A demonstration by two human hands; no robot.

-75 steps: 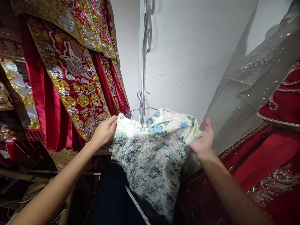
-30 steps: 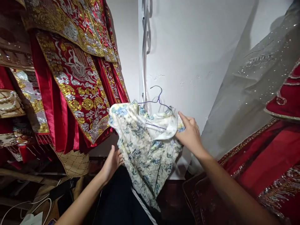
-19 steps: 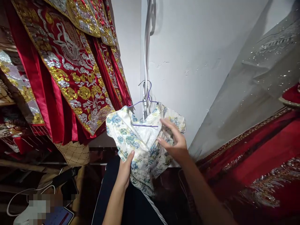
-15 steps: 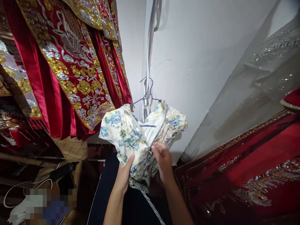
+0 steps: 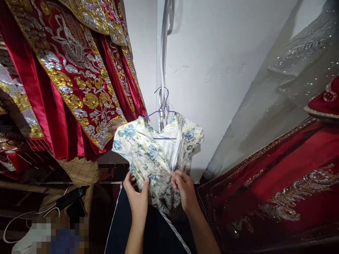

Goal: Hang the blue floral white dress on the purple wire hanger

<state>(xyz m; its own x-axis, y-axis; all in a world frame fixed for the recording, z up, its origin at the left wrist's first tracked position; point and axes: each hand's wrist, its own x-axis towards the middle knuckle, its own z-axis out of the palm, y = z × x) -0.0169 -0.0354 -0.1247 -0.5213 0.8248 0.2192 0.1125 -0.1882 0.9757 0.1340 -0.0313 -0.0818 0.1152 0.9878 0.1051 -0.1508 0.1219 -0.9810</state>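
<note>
The small floral dress (image 5: 148, 151) hangs on a purple wire hanger (image 5: 162, 112) against the white wall (image 5: 217, 70), at about 12 o'clock from both hands; its back opening gapes, showing pale lining and the hanger's crossbar. The left hand (image 5: 138, 199) pinches the fabric low on the left edge of the opening, thumb on the front and fingers behind; the right hand (image 5: 183, 187) pinches the opposite edge, fingertips pressed together near the base of the split; whether it grips a zipper pull I cannot tell.

At 10 o'clock hang red robes with gold and silver embroidery (image 5: 79, 81); at 3 o'clock lies a red embroidered gown (image 5: 278, 176), with a grey sequinned drape (image 5: 286, 81) above it at 2 o'clock; a dark garment with a white stripe (image 5: 148, 233) sits at 6 o'clock.

The step in hand looks like drawing the two edges of the opening together at its bottom; the next move probably calls for the left hand to keep the fabric taut downward while the right draws upward towards the collar, without tugging the hanger off its hook.
</note>
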